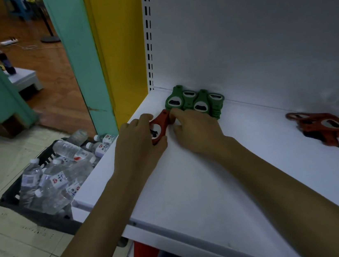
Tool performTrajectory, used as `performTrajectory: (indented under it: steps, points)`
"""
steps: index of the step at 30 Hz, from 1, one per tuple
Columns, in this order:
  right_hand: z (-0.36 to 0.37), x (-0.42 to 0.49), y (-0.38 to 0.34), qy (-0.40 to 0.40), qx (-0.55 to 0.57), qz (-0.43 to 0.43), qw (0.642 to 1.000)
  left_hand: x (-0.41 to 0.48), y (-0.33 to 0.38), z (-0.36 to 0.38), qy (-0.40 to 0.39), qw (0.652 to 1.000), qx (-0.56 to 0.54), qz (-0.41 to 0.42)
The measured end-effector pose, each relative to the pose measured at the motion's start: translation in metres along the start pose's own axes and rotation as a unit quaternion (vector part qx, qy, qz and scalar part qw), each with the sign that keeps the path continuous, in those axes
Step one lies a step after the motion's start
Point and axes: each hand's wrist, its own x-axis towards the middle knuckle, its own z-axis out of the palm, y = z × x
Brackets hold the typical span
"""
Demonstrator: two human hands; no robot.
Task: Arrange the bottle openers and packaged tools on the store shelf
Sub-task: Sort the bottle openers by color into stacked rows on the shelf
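A red bottle opener (160, 127) lies near the back left corner of the white shelf (203, 177). My left hand (138, 141) grips its wide end, with the thumb below it. My right hand (194, 129) pinches its narrow end with curled fingers. Just behind, stacks of green bottle openers (195, 102) stand in a row against the shelf's back wall. At the far right lies a loose heap of red and dark bottle openers (332, 128).
A black crate (12, 198) of water bottles sits on the tiled floor left of the shelf. A yellow panel (121, 48) and a teal post (82, 64) stand beyond the shelf's left end. The shelf's front edge (178, 235) runs diagonally below my arms.
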Motion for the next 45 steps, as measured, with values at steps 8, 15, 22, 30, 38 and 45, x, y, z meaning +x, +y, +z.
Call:
performTrajectory:
  steps: [8,15,22,30,38,45]
  points:
    - [0.002,0.001,-0.002,-0.007,-0.037,-0.008,0.999,0.002,-0.002,0.003,0.006,1.000,-0.001,-0.008]
    - [-0.008,-0.031,0.007,0.017,0.015,0.011,1.000,-0.007,-0.002,-0.002,-0.002,0.998,0.054,0.034]
    - [-0.047,-0.106,0.086,0.047,-0.020,0.128,0.990,-0.004,0.088,0.025,-0.014,0.965,0.051,0.259]
    - [-0.061,-0.185,0.179,0.145,0.022,0.241,0.959,-0.011,0.247,0.141,-0.159,0.936,-0.204,0.239]
    - [-0.075,-0.162,0.200,0.221,-0.070,0.271,0.934,0.009,0.254,0.174,-0.118,0.931,-0.338,0.073]
    - [-0.057,-0.150,0.222,0.173,-0.114,0.254,0.945,0.010,0.251,0.175,-0.131,0.905,-0.402,0.036]
